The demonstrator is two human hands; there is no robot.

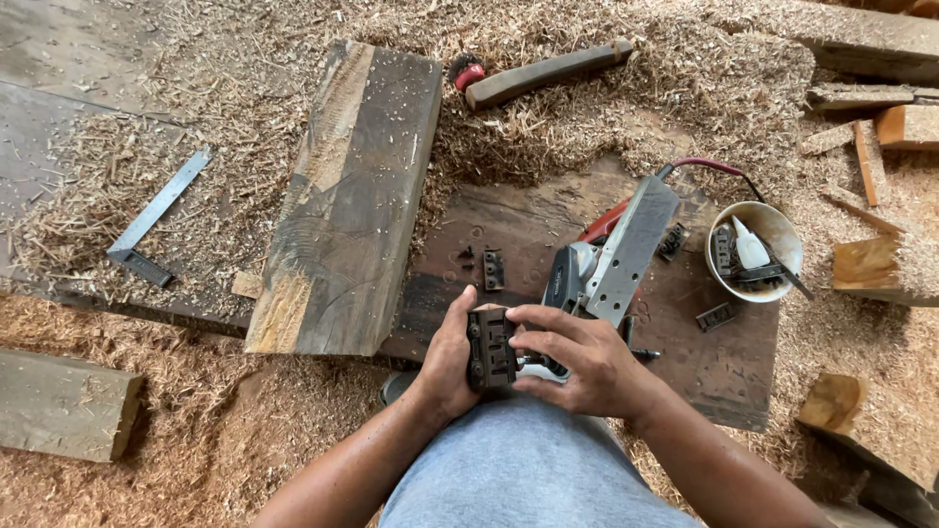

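My left hand (445,362) cups a dark metal block with screws (491,348) from its left side. My right hand (577,360) grips the same block from the right, fingers curled over its top. Both hands sit just above my knee in grey shorts (518,469). Right behind them an electric planer (611,259) lies tilted on its side on a dark board (528,220), its flat grey sole facing up. Two small dark metal parts (486,267) lie on that board beyond my hands.
A thick weathered plank (347,196) lies to the left. A white bowl (755,249) holding a small bottle and metal parts stands at the right. A metal square (156,220), a hammer (543,73), wood offcuts (885,264) and deep shavings surround the board.
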